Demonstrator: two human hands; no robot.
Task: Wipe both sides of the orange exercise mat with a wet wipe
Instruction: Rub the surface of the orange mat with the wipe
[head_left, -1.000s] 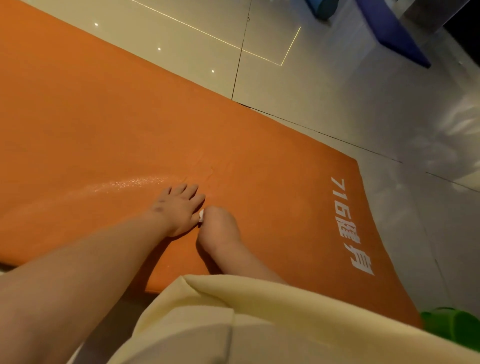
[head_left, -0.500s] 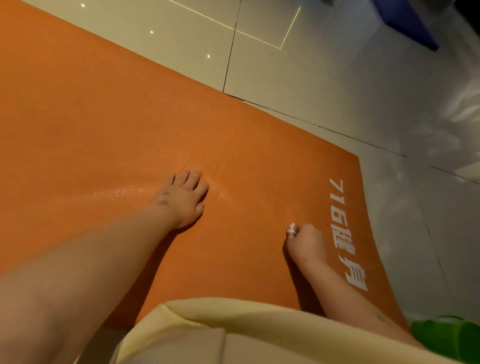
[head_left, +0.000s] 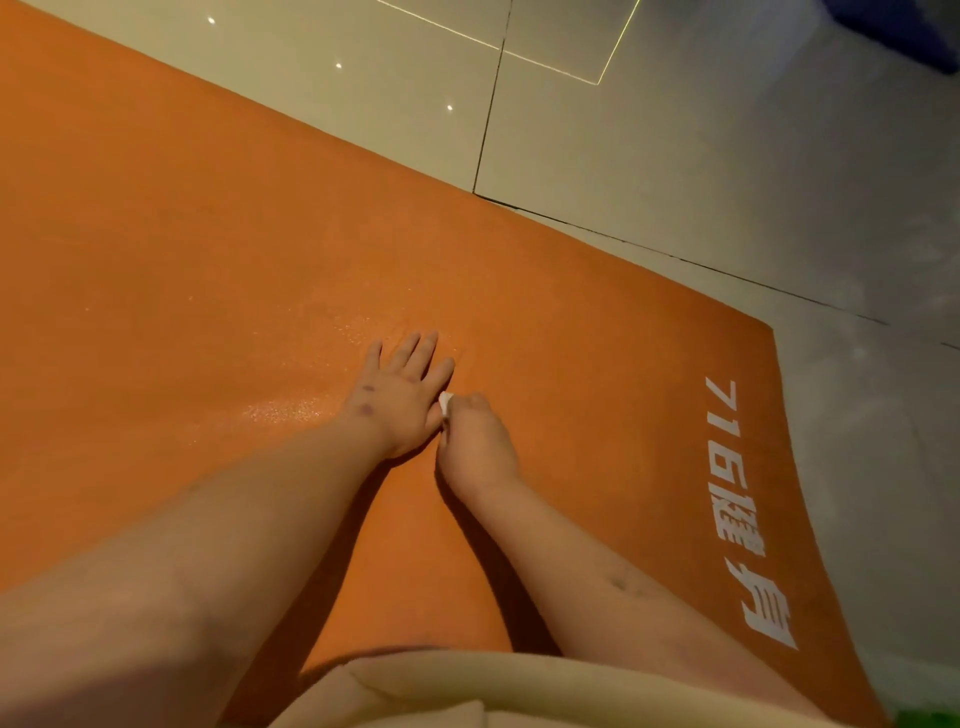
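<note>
Head view puts your right hand (head_left: 475, 441) at centre, fingers curled tight round a bunched wet wipe (head_left: 445, 402). It touches your left hand (head_left: 400, 400), which lies flat, fingers straight, on the orange exercise mat (head_left: 208, 234). The risk is that a wipe wadded this small likely leaves unwiped strips, and a hard push could ruck the mat on the glossy tiled floor (head_left: 727, 182). Open mat runs toward 9 and 11 o'clock. The short edge lies at 3 o'clock, past the white lettering (head_left: 743, 509), and the long edge at 1 o'clock.
</note>
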